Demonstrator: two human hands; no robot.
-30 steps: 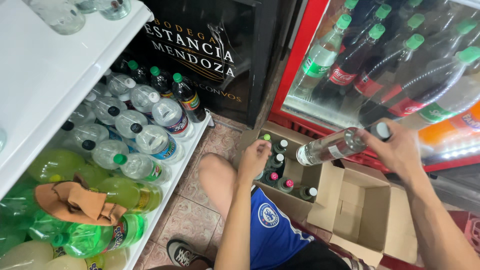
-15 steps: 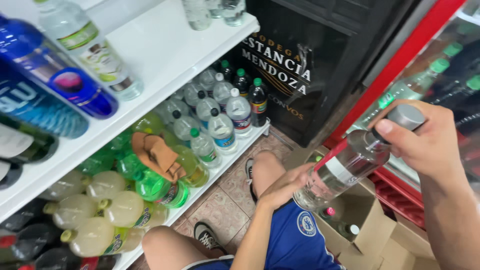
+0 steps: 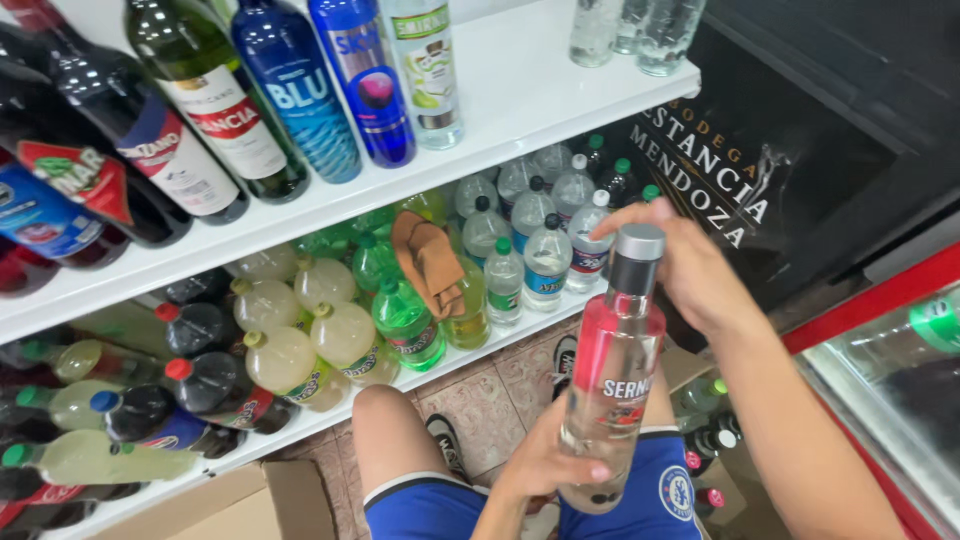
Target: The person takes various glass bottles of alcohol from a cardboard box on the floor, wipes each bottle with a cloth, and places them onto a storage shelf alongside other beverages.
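While both hands hold one clear bottle [image 3: 612,370] upright over the lap:
Around: upper shelf [image 3: 520,95] carries tall bottles; lower shelf [image 3: 470,350] is packed with soda bottles and a tan cloth [image 3: 430,262].
Below: box [image 3: 715,440] of small bottles, near the knee.
Left hand [image 3: 545,465]: fingers curled round the bottle's base.
Right hand [image 3: 690,270]: fingers wrapped behind the grey cap [image 3: 637,258], touching it.

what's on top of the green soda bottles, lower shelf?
A folded brown cloth lies on the green soda bottles. The bottle caps beneath it are covered, and whatever sits behind them cannot be seen.
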